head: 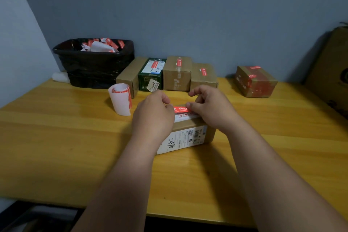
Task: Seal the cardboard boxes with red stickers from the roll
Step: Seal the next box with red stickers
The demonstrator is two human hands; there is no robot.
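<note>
Cardboard box [190, 133] lies flat at table centre, white shipping label with handwritten digits on its near face. Red sticker [181, 109] lies across its top (ends hidden under fingers). Sticker roll [121, 98] stands at 10 o'clock from it, white backing partly unrolled. Four sealed boxes [177, 73] in a row at 12 o'clock; another box [255, 81] at 2 o'clock.
</note>
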